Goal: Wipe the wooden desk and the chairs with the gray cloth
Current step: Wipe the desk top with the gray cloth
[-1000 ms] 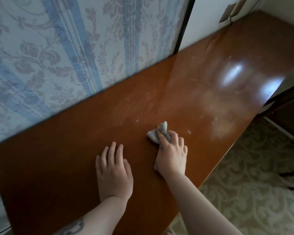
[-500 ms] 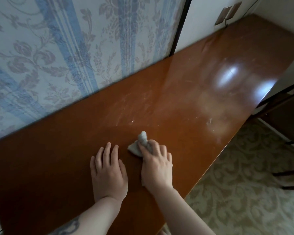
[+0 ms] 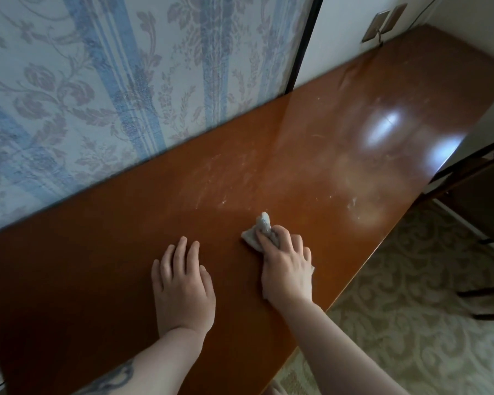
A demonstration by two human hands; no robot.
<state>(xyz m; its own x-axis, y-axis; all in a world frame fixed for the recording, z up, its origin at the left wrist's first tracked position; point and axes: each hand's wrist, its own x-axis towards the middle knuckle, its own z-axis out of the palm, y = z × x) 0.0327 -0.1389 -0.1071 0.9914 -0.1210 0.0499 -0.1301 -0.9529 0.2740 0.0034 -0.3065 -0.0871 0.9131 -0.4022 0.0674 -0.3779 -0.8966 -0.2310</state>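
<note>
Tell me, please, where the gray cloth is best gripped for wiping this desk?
From above, palm over its bunched middle, as the right hand does now. The cloth lies crumpled on the desk, one corner sticking up, so pressing the bulk down probably keeps it flat.

Wooden desk [image 3: 311, 155]: polished reddish-brown wood, glossy, pale dusty smears beyond gray cloth [image 3: 261, 228]. Cloth: soft, matt, nubbly weave, crumpled. Wall covering [image 3: 97, 81] behind desk: woven-looking, matt, floral with blue stripes. Carpet [image 3: 411, 309] beside desk: matt, patterned pile. Chair [image 3: 479, 195] at desk's far end: dark wood.
</note>
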